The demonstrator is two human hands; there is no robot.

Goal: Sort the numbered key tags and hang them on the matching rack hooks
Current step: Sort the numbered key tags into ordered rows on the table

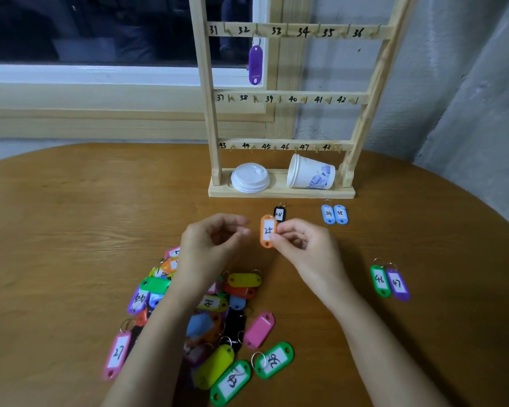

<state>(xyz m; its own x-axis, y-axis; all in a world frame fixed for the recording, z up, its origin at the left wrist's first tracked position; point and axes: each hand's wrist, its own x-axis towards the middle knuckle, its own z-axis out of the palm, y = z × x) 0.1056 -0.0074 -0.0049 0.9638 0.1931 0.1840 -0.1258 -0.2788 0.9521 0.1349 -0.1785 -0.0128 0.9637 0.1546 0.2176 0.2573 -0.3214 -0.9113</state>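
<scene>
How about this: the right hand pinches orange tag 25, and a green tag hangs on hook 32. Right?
Not quite. The head view shows the tag hanging on hook 32 is a purple tag, not green. The right hand does pinch orange tag 25.

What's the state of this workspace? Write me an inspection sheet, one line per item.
Surface: round brown wooden table.
Job's things: pale wooden rack, hooks numbered 31 to 48; purple plastic tag hanging at hook 32; black tag 28, blue tags 34 and 35, green tag 46, purple tag 47 laid apart; heap of coloured tags.
Clutter: stack of white lids and tipped white paper cup on the rack base.
Hands: right hand pinches orange tag 25; left hand beside it holds nothing.
Cables: nothing seen.
Surroundings: dark window, grey wall.
</scene>
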